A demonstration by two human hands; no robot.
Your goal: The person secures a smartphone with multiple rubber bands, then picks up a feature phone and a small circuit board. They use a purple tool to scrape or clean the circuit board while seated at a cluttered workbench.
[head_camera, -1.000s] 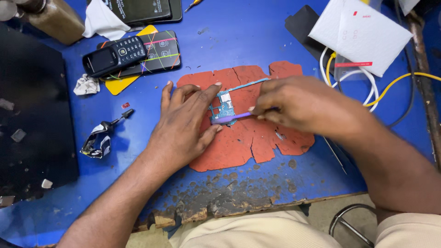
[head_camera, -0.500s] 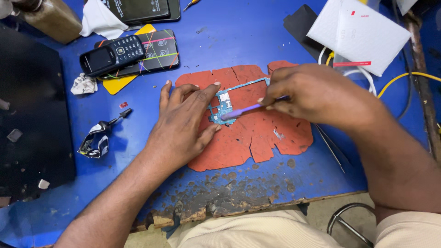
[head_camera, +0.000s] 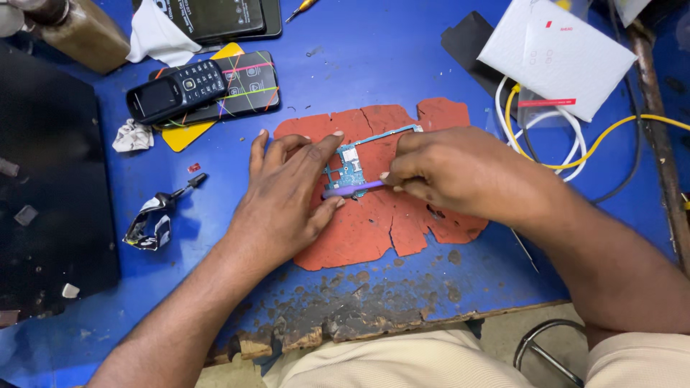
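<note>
A small blue-green circuit board (head_camera: 352,167) lies on a cracked red mat (head_camera: 374,223) in the middle of the blue table. My left hand (head_camera: 284,194) rests flat on the mat, its fingers and thumb pinning the board's left side. My right hand (head_camera: 449,172) grips a purple brush-like tool (head_camera: 352,190) whose tip lies across the board's lower edge, close to my left thumb.
A black keypad phone (head_camera: 176,90) lies on a banded device (head_camera: 241,82) at upper left, with a crumpled wrapper (head_camera: 149,223) below. White and yellow cables (head_camera: 560,140) and a white packet (head_camera: 553,50) sit upper right. The table's front edge (head_camera: 345,323) is chipped.
The purple tool in my right hand has shifted along the board, toward its lower left. My left hand has stayed pressed on the board.
</note>
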